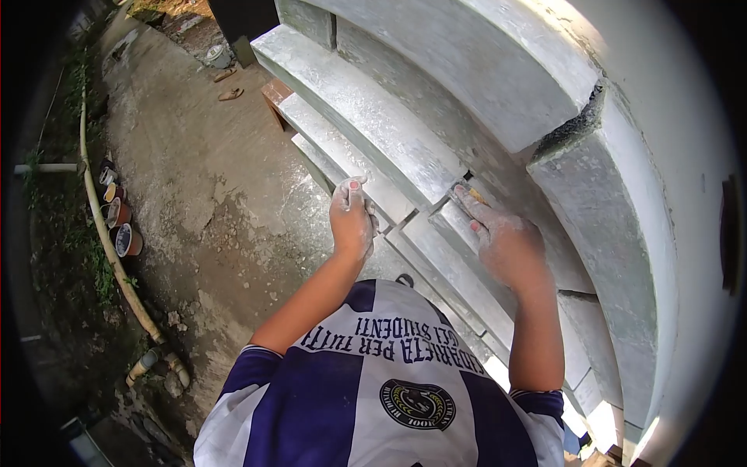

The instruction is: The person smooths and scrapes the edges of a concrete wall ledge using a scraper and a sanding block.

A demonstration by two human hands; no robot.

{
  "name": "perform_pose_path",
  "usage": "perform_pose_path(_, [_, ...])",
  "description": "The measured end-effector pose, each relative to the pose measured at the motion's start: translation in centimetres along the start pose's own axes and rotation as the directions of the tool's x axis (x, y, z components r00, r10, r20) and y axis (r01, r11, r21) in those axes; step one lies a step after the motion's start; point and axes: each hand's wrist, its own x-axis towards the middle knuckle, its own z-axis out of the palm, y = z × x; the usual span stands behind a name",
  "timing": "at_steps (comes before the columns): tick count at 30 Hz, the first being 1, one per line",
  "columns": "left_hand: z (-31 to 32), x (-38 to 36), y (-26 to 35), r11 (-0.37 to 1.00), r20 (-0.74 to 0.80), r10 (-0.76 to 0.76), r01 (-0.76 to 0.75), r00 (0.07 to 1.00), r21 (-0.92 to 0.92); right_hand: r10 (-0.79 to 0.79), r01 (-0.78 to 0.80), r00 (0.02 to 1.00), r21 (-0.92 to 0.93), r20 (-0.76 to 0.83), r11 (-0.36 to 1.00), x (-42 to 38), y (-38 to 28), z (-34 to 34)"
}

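Observation:
My right hand [507, 243], dusted with white powder, is closed on a small tool with a yellowish part [474, 192]; its kind is mostly hidden by the fingers. The tool's dark end is at the joint between two pale grey slabs [373, 109] of a stepped structure. My left hand [354, 219], also coated with white, is curled into a fist beside the lower steps [373, 183]. Whatever the left fingers hold, if anything, is hidden from this side.
A cracked gap [572, 128] splits the curved upper ledge at the right. Stained concrete ground [226, 210] lies at the left, with several pots [128, 240] along a long pole [109, 241]. Sandals [230, 94] lie farther off, near a brown wooden piece [276, 95].

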Motion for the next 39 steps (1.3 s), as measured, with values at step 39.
perform_pose_path(39, [2.0,-4.3,-1.3,0.786,0.366,-0.609,0.476,0.703,0.394,0.358,-0.352,0.934,0.139,-0.016,0.926,-10.4,5.7,1.9])
